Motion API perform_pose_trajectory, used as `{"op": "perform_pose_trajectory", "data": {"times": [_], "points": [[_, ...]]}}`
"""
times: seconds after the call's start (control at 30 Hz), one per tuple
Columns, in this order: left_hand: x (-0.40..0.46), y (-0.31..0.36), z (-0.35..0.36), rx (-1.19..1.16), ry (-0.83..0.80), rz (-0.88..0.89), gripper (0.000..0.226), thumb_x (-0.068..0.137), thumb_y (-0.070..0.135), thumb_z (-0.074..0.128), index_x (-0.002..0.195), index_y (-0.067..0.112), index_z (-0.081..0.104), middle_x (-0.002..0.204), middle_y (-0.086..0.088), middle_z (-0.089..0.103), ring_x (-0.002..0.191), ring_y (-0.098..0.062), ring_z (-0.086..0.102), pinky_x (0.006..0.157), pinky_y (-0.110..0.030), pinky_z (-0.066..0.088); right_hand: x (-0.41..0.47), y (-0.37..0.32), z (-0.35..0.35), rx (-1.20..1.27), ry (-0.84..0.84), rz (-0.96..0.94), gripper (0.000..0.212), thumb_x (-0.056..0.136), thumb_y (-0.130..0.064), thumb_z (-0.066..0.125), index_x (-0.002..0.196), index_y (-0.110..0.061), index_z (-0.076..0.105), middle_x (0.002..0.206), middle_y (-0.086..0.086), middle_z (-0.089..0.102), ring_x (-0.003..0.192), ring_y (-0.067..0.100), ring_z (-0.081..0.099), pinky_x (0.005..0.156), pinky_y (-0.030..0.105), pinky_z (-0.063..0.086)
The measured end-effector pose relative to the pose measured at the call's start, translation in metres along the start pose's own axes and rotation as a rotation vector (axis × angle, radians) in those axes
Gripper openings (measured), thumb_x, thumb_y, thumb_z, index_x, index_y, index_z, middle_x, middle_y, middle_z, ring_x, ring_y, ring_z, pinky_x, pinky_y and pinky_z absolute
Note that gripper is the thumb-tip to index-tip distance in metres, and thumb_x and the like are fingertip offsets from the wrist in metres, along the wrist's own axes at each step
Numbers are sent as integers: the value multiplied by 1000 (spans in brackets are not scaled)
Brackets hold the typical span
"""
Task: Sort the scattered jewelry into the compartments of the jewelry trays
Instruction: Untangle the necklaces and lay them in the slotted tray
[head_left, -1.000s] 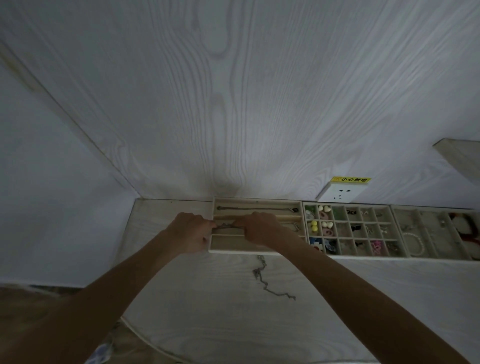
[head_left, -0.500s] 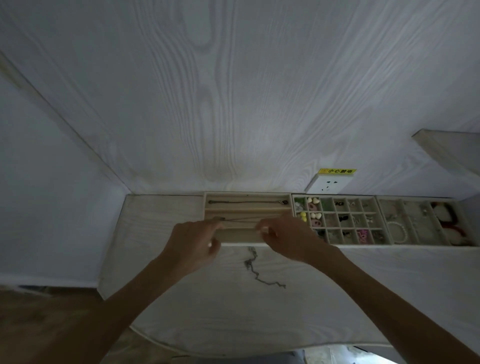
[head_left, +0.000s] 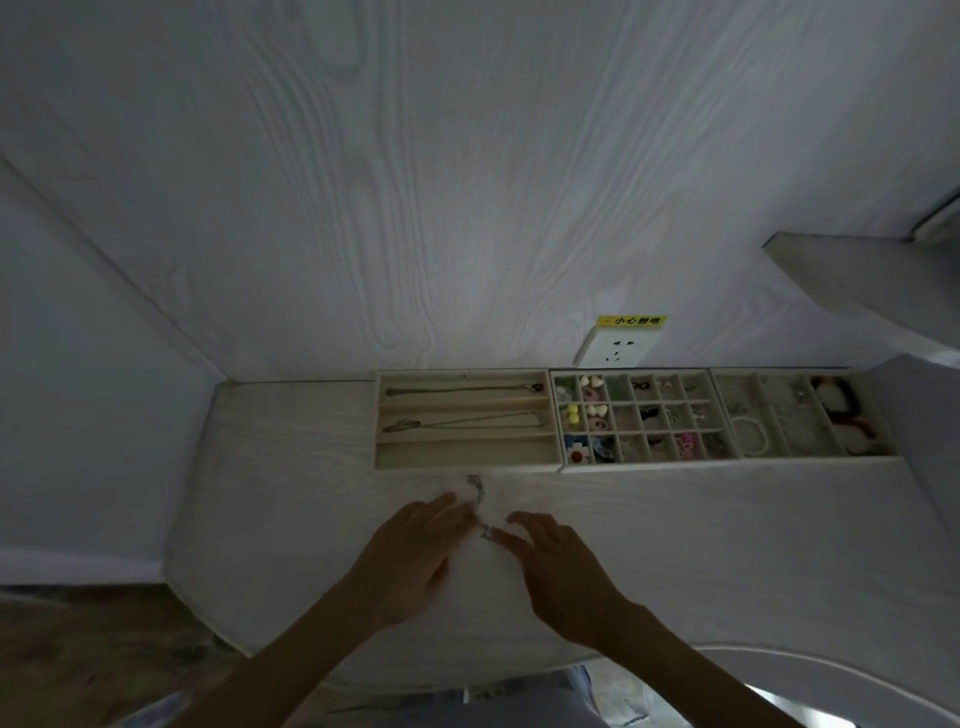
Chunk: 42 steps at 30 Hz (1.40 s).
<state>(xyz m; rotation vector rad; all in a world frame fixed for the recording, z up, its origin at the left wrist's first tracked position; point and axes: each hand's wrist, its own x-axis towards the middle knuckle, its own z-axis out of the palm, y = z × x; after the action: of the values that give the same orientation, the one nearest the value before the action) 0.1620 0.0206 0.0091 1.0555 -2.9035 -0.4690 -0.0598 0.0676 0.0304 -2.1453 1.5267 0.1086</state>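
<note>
A thin silver chain (head_left: 479, 499) lies loose and kinked on the bench just in front of the three-row tray (head_left: 467, 418), near its front edge. That tray sits at the back edge of the bench; a necklace (head_left: 462, 389) lies stretched along its back row, another (head_left: 462, 423) along the middle row, and the front row is bare. Touching its right side is the grid tray (head_left: 644, 421) with small colourful pieces in many cells. Next along is a tray with long compartments (head_left: 800, 421) holding a white bead bracelet (head_left: 750, 434) and red and white items.

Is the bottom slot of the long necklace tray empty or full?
Empty: the nearest slot of the beige three-slot tray shows only bare lining, while both slots behind it hold chains.
</note>
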Motion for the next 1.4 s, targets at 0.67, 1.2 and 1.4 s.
{"op": "perform_pose_trajectory", "data": {"times": [0.67, 1.2, 1.4], "points": [[-32, -19, -18, -399, 147, -623, 20, 88, 29, 60, 106, 35, 62, 102, 23, 57, 95, 0, 57, 75, -15, 42, 61, -40, -14, 260, 99, 40, 22, 89, -32, 58, 110, -26, 63, 104, -1, 59, 96, 17, 58, 81, 28, 44], [-21, -33, -15, -624, -17, -677, 30, 81, 5, 59, 97, 29, 68, 92, 20, 60, 92, -2, 59, 78, -14, 45, 76, -50, -5, 224, 80, 86, 14, 82, -31, 65, 92, -22, 66, 102, -3, 61, 94, 14, 58, 78, 25, 42], [-17, -24, -17, -545, -10, -655, 34, 83, 5, 57, 107, 27, 65, 107, 14, 58, 97, -4, 54, 79, -15, 40, 72, -37, -2, 335, 47, 83, 13, 79, -31, 70, 83, -19, 68, 92, -6, 59, 79, 5, 51, 69, 18, 36]]}}
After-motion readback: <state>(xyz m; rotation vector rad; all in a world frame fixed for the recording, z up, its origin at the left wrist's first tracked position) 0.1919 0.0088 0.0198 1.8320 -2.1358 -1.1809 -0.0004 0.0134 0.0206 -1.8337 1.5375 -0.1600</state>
